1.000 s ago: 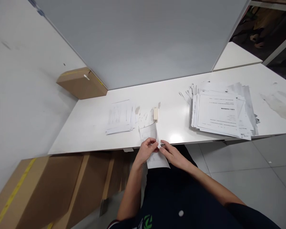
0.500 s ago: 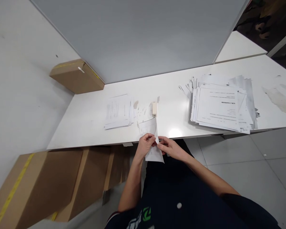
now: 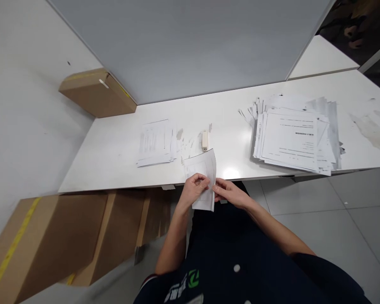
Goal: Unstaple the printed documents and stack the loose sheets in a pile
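Observation:
Both my hands hold a few printed sheets point(image 3: 203, 169) at the near edge of the white table point(image 3: 114, 156). My left hand point(image 3: 194, 190) pinches the sheets' left side. My right hand point(image 3: 229, 193) pinches their right side, fingers closed on the paper. The sheets hang partly over the table edge. Just beyond them a small cream stapler point(image 3: 204, 140) lies on the table. A small stack of papers point(image 3: 156, 142) rests to its left. A large fanned pile of printed papers point(image 3: 296, 135) lies to the right.
A grey partition panel point(image 3: 190, 46) stands along the table's far side. A brown cardboard box point(image 3: 95, 93) sits at the far left corner. More cardboard boxes point(image 3: 66, 236) stand on the floor under the table's left end. Grey floor tiles lie to the right.
The sheets in my hands have been drawn together and straightened, the lower part pulled up; both hands have shifted slightly toward the table edge.

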Demonstrator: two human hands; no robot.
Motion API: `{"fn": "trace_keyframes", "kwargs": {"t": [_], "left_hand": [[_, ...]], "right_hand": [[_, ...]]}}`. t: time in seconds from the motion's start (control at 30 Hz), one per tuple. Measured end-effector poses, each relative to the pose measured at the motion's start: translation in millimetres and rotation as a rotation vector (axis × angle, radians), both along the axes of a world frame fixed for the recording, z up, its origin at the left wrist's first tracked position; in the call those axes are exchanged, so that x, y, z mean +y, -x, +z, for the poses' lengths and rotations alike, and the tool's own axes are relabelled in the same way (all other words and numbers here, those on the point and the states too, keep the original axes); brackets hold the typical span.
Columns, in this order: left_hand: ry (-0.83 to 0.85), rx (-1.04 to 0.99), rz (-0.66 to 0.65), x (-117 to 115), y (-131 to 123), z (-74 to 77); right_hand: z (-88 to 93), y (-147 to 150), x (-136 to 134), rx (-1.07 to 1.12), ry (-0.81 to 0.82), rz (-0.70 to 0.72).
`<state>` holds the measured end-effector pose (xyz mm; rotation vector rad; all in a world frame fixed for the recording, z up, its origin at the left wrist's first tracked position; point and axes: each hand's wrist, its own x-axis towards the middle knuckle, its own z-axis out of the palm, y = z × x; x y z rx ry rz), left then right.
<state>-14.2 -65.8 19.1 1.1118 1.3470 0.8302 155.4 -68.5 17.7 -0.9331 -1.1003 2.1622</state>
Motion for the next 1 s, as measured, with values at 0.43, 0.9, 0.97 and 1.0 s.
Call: {"fn": "trace_keyframes", "kwargs": {"t": [0.43, 0.9, 0.97, 1.0], "left_hand": [[-0.024, 0.036, -0.222, -3.3, 5.1, 16.1], [-0.142, 0.091, -0.266, -9.2, 2.9, 21.8], [-0.18, 0.132, -0.223, -11.1, 2.8, 23.6], [-0.181, 0.138, -0.187, -11.9, 5.0, 24.3]], "right_hand": [[-6.1, 5.1, 0.6, 0.045, 0.075, -0.053], [-5.1, 5.2, -0.7, 0.055, 0.018, -0.041], [-3.7, 4.5, -0.3, 0.031, -0.043, -0.016], [-3.6, 3.8, 0.0, 0.023, -0.07, -0.01]]}}
